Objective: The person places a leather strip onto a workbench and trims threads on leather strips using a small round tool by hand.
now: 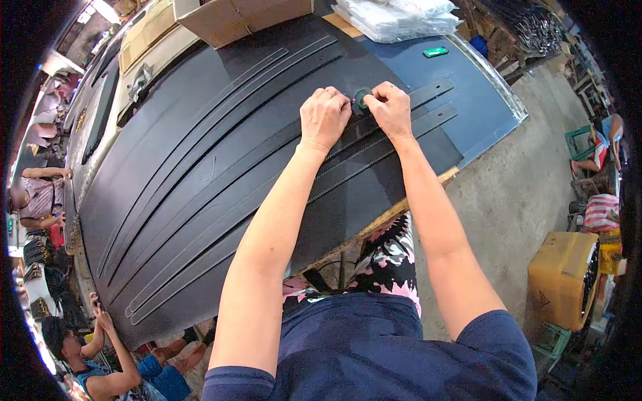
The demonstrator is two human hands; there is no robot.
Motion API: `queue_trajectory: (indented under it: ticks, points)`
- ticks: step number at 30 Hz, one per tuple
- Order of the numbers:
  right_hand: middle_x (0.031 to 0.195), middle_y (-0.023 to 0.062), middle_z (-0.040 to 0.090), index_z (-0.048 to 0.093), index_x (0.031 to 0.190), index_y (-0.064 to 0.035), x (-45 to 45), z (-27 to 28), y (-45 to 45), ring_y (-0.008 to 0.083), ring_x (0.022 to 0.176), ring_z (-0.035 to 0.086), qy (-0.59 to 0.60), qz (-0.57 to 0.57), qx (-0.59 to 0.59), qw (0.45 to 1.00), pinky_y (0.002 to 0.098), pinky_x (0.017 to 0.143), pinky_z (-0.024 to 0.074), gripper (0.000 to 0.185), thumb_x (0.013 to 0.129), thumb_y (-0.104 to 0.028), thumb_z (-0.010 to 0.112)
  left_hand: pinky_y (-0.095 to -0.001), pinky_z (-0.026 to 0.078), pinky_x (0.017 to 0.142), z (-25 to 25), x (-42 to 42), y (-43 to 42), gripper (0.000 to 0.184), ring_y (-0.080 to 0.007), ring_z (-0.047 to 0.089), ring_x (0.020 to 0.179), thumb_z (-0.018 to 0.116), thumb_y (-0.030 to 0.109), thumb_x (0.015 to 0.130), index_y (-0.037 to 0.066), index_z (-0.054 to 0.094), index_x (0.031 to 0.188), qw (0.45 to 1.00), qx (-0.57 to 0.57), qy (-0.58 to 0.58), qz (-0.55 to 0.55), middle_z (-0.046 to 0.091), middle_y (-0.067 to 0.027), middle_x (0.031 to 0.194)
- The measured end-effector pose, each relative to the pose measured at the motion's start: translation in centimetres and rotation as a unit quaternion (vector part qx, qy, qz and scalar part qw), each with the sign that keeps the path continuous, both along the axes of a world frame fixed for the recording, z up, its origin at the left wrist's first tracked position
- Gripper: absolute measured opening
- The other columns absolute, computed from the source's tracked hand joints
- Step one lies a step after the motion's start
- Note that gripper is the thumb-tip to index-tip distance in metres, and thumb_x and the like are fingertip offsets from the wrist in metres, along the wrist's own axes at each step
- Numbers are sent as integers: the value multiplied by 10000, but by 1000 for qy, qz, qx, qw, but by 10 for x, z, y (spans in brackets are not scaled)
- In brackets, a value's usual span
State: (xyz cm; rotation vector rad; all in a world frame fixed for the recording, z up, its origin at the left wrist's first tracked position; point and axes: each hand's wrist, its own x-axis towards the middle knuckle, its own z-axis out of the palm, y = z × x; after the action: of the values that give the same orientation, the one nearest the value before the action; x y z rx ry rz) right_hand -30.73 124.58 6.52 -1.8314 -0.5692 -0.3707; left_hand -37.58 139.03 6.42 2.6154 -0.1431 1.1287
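Note:
My left hand (326, 117) is closed in a pinch over the dark work table, and what its fingertips hold is too small to make out. Close beside it, my right hand (389, 110) grips a small dark green round object (362, 99) between thumb and fingers. Long black straps (428, 93) with stitched edges lie under and around both hands. More of these thin black strips (221, 113) stretch in curves to the left across the table.
A cardboard box (234, 20) and clear plastic bags (401, 19) sit at the table's far edge. A small green item (435, 51) lies on the blue surface (468, 100). People sit at left and far right. A yellowish container (558, 277) stands on the right.

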Motion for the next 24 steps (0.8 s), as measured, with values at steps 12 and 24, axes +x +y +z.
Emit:
queue_trajectory:
  ticks: [12,24]
  points:
    - [664,96,583,588,681,45,-1,-3,-1,177,603,557,-24,16,-24,999,299,572,431,134,690,-61,669,-335,507,705,1,-4,-3,71,-219,616,781,681,154,728,87,695,707,1000,-20,3,-7,638,-44,784]
    - [689,75,584,589,684,49,-1,-1,-1,145,611,539,-11,15,-25,999,287,575,426,143,704,-65,673,-335,507,709,-1,-3,-3,67,-215,620,772,692,164,721,99,703,707,1000,-18,-2,2,638,-38,759]
